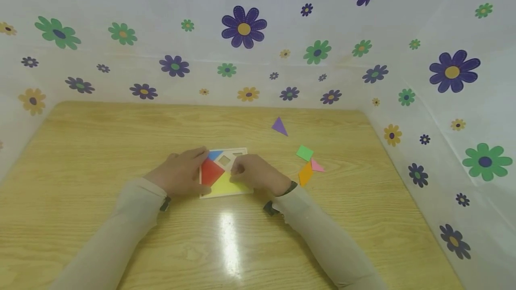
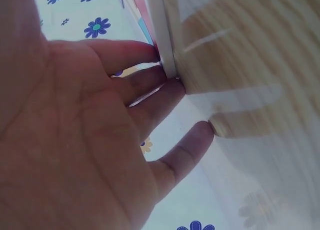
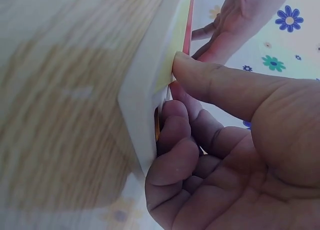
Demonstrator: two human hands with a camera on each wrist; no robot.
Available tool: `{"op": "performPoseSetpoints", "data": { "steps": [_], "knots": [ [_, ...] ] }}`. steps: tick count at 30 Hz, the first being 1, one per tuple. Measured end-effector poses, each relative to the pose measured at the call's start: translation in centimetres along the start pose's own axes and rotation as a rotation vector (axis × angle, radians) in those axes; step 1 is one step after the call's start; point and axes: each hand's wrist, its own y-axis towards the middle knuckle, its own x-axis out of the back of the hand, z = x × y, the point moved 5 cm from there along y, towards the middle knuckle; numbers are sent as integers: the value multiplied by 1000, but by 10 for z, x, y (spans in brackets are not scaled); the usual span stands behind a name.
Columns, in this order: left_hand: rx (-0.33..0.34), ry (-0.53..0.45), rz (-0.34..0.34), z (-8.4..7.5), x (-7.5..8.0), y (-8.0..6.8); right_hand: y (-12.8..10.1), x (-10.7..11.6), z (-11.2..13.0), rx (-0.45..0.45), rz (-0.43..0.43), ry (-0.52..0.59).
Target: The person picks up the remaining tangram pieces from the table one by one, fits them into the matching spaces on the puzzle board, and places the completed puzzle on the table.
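- Nearest: wood-grain table (image 1: 173, 254), your pale long sleeves over it.
- Thin pale puzzle tray (image 3: 135, 105): between your hands; can't tell if fully flat on the table. Holds a large yellow piece (image 1: 225, 187) nearest you, a red triangular piece (image 1: 210, 171) at left, a blue piece (image 1: 213, 154) beyond, partly hidden; square recess unfilled.
- Your left hand (image 1: 177, 174): fingers nearly straight, tips at tray's left edge, one spread apart, touching table. Thumb at near-left corner.
- Your right hand (image 1: 260, 174): fingers curled at tray's right side, thumb on yellow; can't tell if they pinch anything.
- Loose, right of tray, outward: orange parallelogram (image 1: 305, 173), pink triangle (image 1: 317, 165), green square (image 1: 304, 152); purple triangle (image 1: 280, 126) farthest.
- Handling, judged: tray and pieces light, stiff, smooth, maybe slippery. Take tray by opposite rims, pieces by thin edges.
- Back: flower-print sheet (image 1: 153, 12).
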Motion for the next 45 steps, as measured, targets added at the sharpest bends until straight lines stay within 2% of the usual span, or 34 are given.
{"op": "performPoseSetpoints", "data": {
  "steps": [5, 18, 21, 25, 28, 32, 36, 39, 45],
  "knots": [
    [7, 7, 17, 0, -2, -1, -2, 1, 0, -22, 1, 3],
    [32, 15, 15, 4, -6, 1, -2, 0, 3, 6, -11, -25],
    [28, 9, 10, 3, -4, 0, -2, 1, 5, 28, 2, -47],
    [24, 8, 6, 3, -5, 3, -1, 4, 1, 85, 63, -79],
    [22, 1, 7, 4, -5, 5, -4, 14, -3, 138, 83, -91],
    [24, -14, 16, 3, -6, 7, -13, 42, -11, 179, -10, -57],
    [34, -11, 24, 3, -8, 8, -27, 68, -31, 154, -120, -24],
    [41, -5, 24, 4, -8, 7, -37, 79, -46, 107, -159, -55],
    [44, -5, 21, 3, -8, 4, -48, 98, -62, 20, -235, -202]
  ]
}}
